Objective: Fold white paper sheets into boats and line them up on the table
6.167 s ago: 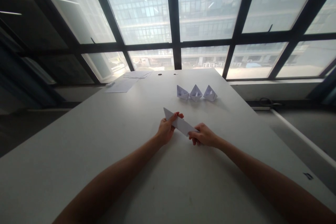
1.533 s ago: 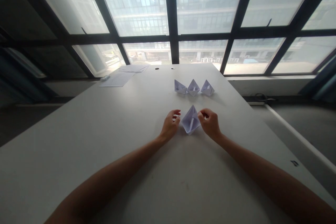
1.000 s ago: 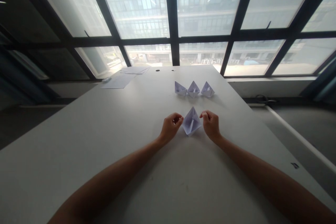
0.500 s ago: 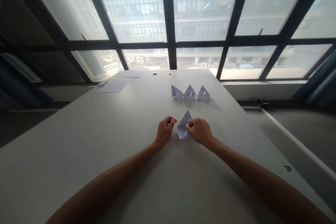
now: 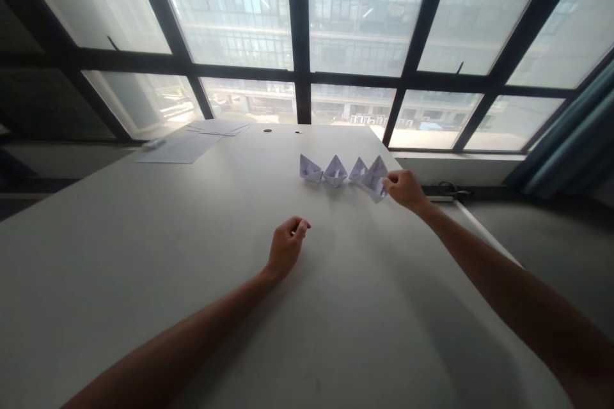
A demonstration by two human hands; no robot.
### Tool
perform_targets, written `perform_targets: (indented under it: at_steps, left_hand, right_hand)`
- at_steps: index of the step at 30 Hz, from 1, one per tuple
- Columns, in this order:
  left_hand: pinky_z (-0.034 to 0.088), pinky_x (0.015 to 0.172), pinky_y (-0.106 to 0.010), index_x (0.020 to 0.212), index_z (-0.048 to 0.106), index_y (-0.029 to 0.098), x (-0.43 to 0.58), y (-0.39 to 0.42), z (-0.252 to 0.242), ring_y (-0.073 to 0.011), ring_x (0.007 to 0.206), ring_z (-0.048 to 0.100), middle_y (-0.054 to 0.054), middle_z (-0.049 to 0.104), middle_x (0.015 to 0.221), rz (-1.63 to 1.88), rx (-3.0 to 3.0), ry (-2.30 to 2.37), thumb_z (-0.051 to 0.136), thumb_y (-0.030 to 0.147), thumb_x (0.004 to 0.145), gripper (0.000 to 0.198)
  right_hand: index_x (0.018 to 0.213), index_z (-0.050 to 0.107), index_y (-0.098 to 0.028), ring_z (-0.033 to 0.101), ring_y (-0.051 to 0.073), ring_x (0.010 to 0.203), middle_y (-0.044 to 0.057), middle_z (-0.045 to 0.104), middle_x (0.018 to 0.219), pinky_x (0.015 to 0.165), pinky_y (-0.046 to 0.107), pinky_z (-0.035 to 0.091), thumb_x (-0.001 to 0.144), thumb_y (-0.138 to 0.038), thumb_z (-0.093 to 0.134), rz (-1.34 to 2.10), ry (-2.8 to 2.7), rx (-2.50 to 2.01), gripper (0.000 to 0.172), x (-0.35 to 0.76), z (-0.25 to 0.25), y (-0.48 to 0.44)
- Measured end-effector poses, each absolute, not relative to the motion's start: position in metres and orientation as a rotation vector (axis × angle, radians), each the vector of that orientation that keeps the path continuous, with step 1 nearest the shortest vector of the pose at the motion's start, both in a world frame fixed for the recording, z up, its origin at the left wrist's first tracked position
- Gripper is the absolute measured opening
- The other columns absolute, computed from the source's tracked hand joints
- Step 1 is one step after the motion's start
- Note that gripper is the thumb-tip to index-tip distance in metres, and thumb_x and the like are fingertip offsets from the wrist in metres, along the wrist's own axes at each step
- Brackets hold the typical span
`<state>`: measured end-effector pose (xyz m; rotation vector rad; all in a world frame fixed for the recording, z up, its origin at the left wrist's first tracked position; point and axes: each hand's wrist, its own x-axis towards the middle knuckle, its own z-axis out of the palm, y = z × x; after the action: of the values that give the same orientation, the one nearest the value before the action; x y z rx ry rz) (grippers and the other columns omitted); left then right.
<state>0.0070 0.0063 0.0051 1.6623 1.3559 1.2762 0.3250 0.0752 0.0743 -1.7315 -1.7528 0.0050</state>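
Observation:
My right hand pinches the right side of a folded paper boat near the right edge of the table. This boat partly covers another paper boat behind it. Two more, a middle paper boat and a left paper boat, stand in the same row to the left. Nearer to me, my left hand rests on the white table with its fingers curled closed; nothing shows in them. It is apart from all the boats.
Sheets of white paper lie at the far left of the white table. Two small round holes sit near its far edge. Beyond stand large windows with dark frames. A blue curtain hangs at the right, and a cable lies below.
My right hand has carried the paper boat away from me and to the right, to the row's right end. My left hand stays curled on the table. The view has turned slightly.

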Motion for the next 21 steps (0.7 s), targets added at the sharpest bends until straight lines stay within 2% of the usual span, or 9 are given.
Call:
perform_targets:
  at_steps: [3, 9, 17, 21]
  left_hand:
    - [0.035, 0.056, -0.024, 0.074, 0.066, 0.018, 0.008, 0.007, 0.005, -0.0135, 0.057, 0.047, 0.003, 0.052, 0.061, 1.275, 1.665, 1.351, 0.051, 0.039, 0.087, 0.029]
    - [0.034, 0.054, -0.024, 0.074, 0.065, 0.018, 0.007, 0.007, 0.003, -0.0128, 0.055, 0.044, 0.004, 0.050, 0.060, 1.273, 1.653, 1.338, 0.050, 0.040, 0.088, 0.030]
    - [0.034, 0.054, -0.024, 0.074, 0.066, 0.018, 0.007, 0.006, 0.005, -0.0133, 0.056, 0.044, 0.003, 0.053, 0.061, 1.221, 1.672, 1.346, 0.050, 0.040, 0.088, 0.030]
    - [0.033, 0.054, -0.024, 0.074, 0.065, 0.018, 0.007, 0.007, 0.004, -0.0129, 0.055, 0.044, 0.003, 0.052, 0.060, 1.223, 1.669, 1.347, 0.051, 0.040, 0.088, 0.030]
  right_hand:
    - [0.058, 0.063, -0.018, 0.052, 0.017, 0.061, 0.004, 0.061, 0.061, 0.057, 0.029, 0.031, 0.079, -0.027, 0.056, -0.126, -1.679, -1.925, 0.024, 0.367, 0.076, 0.119]
    - [0.074, 0.072, -0.015, 0.058, 0.020, 0.072, 0.012, 0.070, 0.080, 0.062, 0.030, 0.035, 0.084, -0.028, 0.052, -0.044, -1.793, -2.183, 0.026, 0.404, 0.058, 0.176]
    - [0.078, 0.076, -0.012, 0.061, 0.019, 0.074, 0.013, 0.072, 0.082, 0.063, 0.029, 0.038, 0.083, -0.022, 0.055, 0.078, -1.942, -2.211, 0.024, 0.412, 0.048, 0.202]
    - [0.077, 0.076, -0.013, 0.062, 0.020, 0.076, 0.014, 0.072, 0.084, 0.066, 0.029, 0.039, 0.084, -0.026, 0.057, 0.099, -1.952, -2.219, 0.024, 0.413, 0.048, 0.202]
